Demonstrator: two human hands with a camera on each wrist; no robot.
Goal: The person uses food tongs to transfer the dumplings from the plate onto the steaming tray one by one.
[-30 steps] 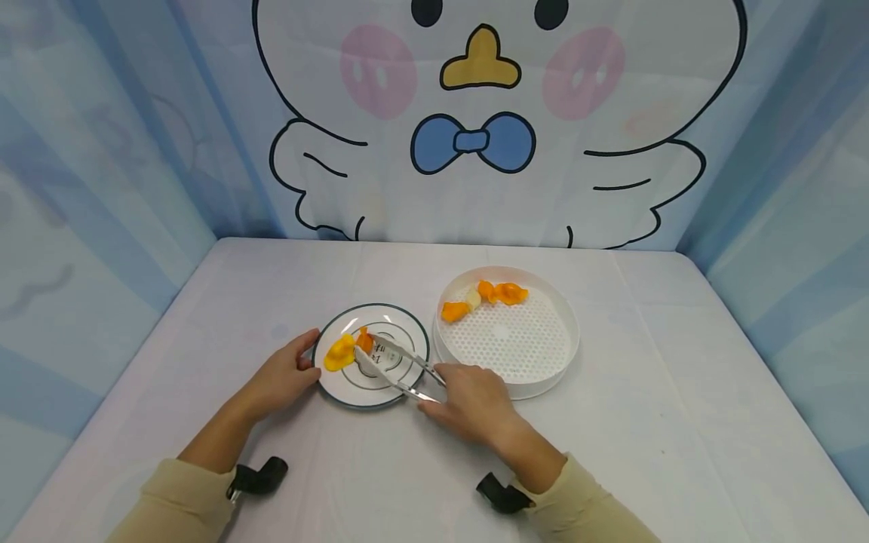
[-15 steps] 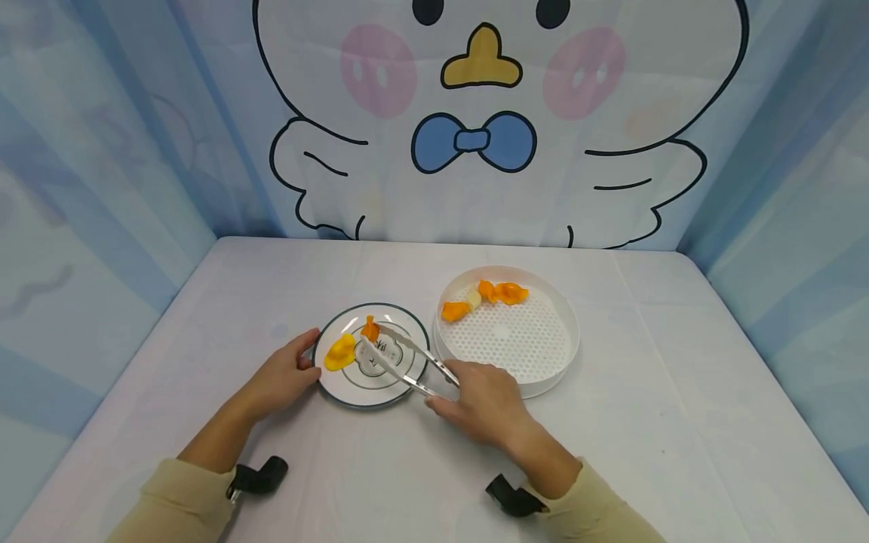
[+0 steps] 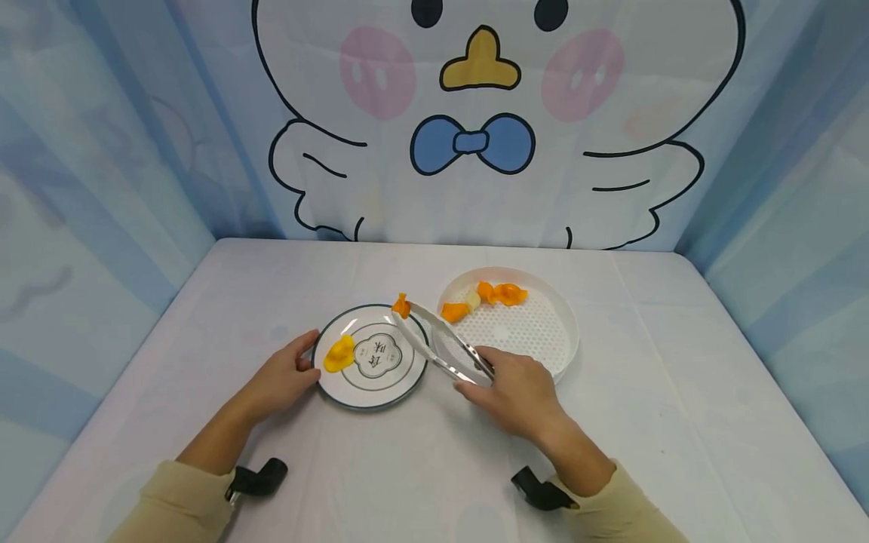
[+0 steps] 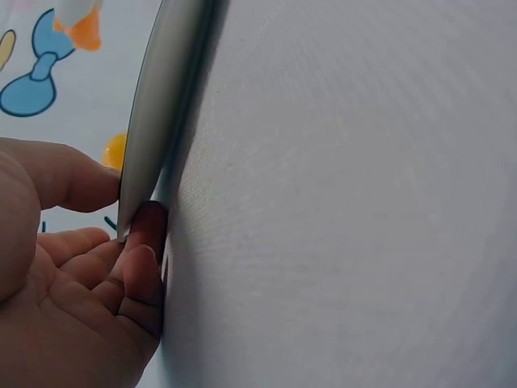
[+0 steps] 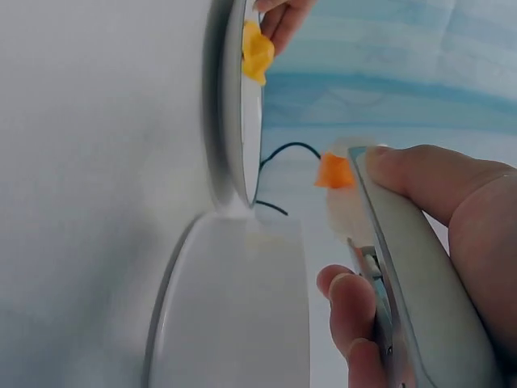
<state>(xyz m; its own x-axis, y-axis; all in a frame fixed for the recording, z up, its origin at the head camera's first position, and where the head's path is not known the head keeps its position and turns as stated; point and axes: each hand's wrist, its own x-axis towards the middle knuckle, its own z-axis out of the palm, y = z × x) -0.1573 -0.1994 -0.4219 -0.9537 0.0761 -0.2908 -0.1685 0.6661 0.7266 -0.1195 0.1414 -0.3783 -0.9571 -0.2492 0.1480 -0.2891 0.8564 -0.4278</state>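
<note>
Left: your left hand (image 3: 284, 377) pinches the rim of a round plate (image 3: 366, 396), thumb above, fingers beneath. Plate is white, smooth, glossy; dark line at the rim, thin rings, scalloped emblem in the middle. It sits nearer the worktop's (image 3: 380, 467) left edge than its right.

A lumpy, soft-looking yellow piece (image 3: 339, 354) lies on the plate's left part. Next, the orange piece (image 3: 401, 305): small, crimped, bright, matt. It hangs between the tips of your metal tongs (image 5: 428, 283), above the plate's far right rim. You pinch the tongs in your right hand (image 3: 526, 392), thumb on one arm, fingers on the other.

Right: a round white tray (image 3: 523, 339), walled, floor dotted with holes, closer to the worktop's far edge. Along its far left wall sit three folded orange pieces (image 3: 511, 294), a cream piece (image 3: 473, 300) among them. Tray is just beside the plate; can't tell if they touch. Tongs and right hand cover its near left rim.
</note>
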